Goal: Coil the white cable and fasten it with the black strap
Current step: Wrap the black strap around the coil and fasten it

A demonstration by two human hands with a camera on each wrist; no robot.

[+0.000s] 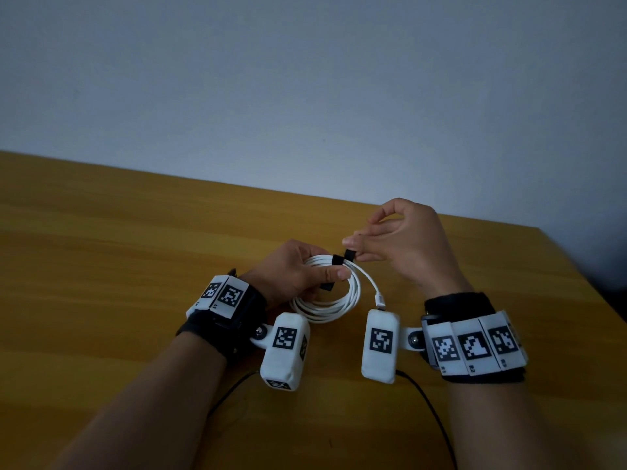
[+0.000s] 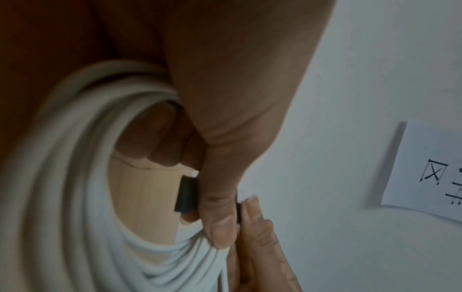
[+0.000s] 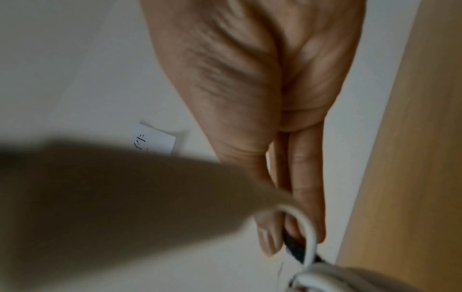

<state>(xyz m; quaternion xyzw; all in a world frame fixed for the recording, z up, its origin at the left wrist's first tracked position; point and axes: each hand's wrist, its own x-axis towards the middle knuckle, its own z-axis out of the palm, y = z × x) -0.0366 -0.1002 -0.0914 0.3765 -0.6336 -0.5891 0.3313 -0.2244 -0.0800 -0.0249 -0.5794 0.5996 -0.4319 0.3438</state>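
Mid-frame, left hand (image 1: pixel 298 269) clamps the white cable (image 1: pixel 325 307) so loops stay put; right hand (image 1: pixel 403 245) pinches the black strap (image 1: pixel 348 255) end to wrap it.

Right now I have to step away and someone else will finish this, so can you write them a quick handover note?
Left hand: grips the coiled white cable above the wooden table, thumb pressing the bundle beside the black strap.
Right hand: pinches the strap's free end between thumb and fingertips.
Done: cable is coiled; the strap already passes over the bundle.
Left: pull the strap round snug and press it closed on itself. One connector end hangs loose from the coil; keep the left grip firm until fastened.
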